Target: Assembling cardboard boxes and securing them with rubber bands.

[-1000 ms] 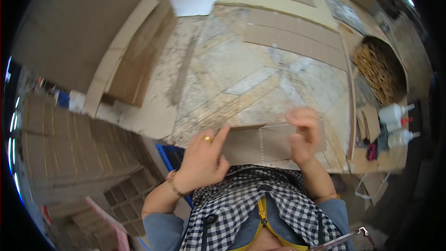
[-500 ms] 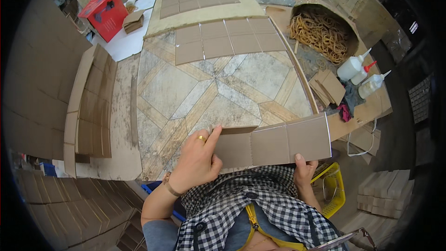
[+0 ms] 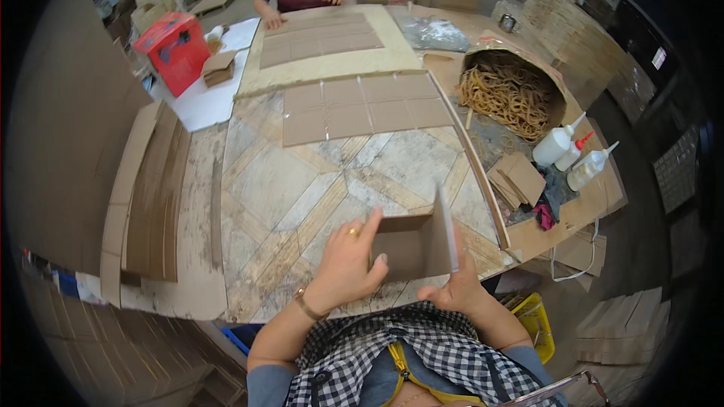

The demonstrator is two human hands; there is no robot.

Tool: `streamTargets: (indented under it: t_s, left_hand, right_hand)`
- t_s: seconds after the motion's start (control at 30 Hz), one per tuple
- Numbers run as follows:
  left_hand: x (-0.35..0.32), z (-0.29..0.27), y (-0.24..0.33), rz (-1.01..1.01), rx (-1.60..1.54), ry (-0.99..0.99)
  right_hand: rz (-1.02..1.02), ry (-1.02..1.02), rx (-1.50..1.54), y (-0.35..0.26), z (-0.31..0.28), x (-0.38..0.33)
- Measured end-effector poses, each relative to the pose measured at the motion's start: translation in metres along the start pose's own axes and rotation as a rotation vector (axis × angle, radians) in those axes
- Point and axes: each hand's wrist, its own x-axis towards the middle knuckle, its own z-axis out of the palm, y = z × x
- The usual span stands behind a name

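Observation:
A brown cardboard strip [image 3: 411, 250] with crease lines stands folded up at the near edge of the tabletop, its right panel raised steeply. My left hand [image 3: 343, 267] grips its left end, index finger stretched along the top edge and thumb on the inner side. My right hand [image 3: 461, 286] holds the raised right panel from outside, fingers partly hidden behind it and thumb toward the left. Farther up the table lies a flat, creased cardboard sheet [image 3: 366, 105] with shiny lines of glue along its creases.
Across the table a co-worker's hand [image 3: 273, 19] rests beside another creased sheet [image 3: 320, 39]. Folded cardboard [image 3: 151, 203] stands at left, near a red box [image 3: 173, 53]. At right are a sack of rubber bands [image 3: 505, 98], glue bottles [image 3: 554, 145], small cardboard pieces [image 3: 516, 179] and a yellow basket [image 3: 537, 328].
The strip's right panel has been folded up from nearly flat, and my right hand has moved left and up with it. My head view has tilted up, showing more of the co-worker.

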Motion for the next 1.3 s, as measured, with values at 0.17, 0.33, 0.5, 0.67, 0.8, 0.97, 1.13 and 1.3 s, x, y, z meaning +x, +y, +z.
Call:
streamTargets:
  t_s: [0.17,0.33,0.5,0.67,0.8,0.97,1.13,1.3]
  left_hand:
    - [-0.012,0.001,-0.027,-0.114,-0.594,0.029]
    - [-0.011,-0.008,-0.029,0.012,-0.331,-0.040]
    - [-0.015,0.017,-0.017,0.000,-0.221,0.075]
    - [-0.019,0.019,-0.020,-0.023,-0.253,0.096]
    - [-0.021,0.020,-0.016,-0.092,-0.342,0.132]
    - [-0.022,0.017,-0.017,-0.111,-0.351,0.109]
    - [-0.017,0.013,-0.017,-0.052,-0.345,0.071]
    - [-0.009,0.005,-0.016,-0.020,-0.250,0.076]
  right_hand:
    - [-0.174,-0.420,-0.571,-0.003,0.002,0.009]
    - [-0.143,-0.298,-0.376,0.022,-0.050,0.052]
    - [0.450,0.286,-0.693,0.171,-0.166,0.134]
    - [1.000,-0.010,-1.143,0.281,-0.218,0.164]
    - [0.943,-0.080,-1.039,0.314,-0.216,0.158]
    - [0.784,-0.044,-0.799,0.294,-0.212,0.155]
    - [0.583,0.155,-0.703,0.269,-0.215,0.149]
    - [0.350,0.145,-0.674,0.212,-0.181,0.162]
